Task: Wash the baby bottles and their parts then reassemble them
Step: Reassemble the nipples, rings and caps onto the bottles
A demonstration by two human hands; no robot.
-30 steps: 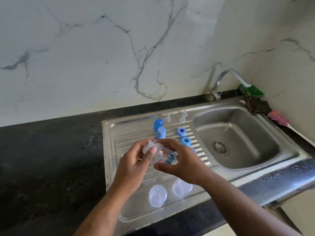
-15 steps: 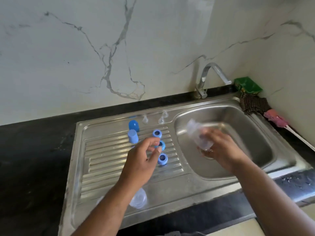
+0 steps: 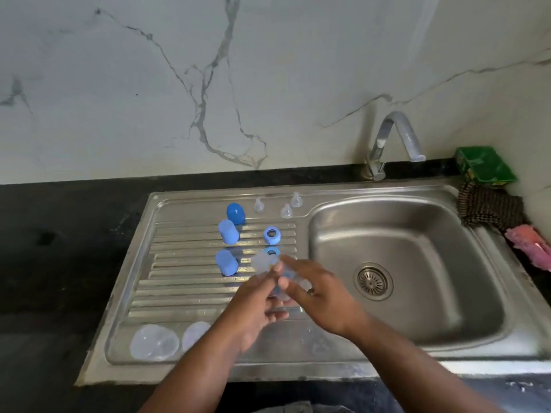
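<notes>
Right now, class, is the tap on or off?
Off: no water runs from the tap into the sink.

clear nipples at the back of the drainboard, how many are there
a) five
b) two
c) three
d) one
c: three clear nipples stand apart from each other at the back of the drainboard, to the right of the dark blue cap.

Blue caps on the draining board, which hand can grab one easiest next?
Probably the left hand. The blue caps stand on its side of the draining board, while the right hand would have to cross over it and seems to hold the clear bottle.
</notes>
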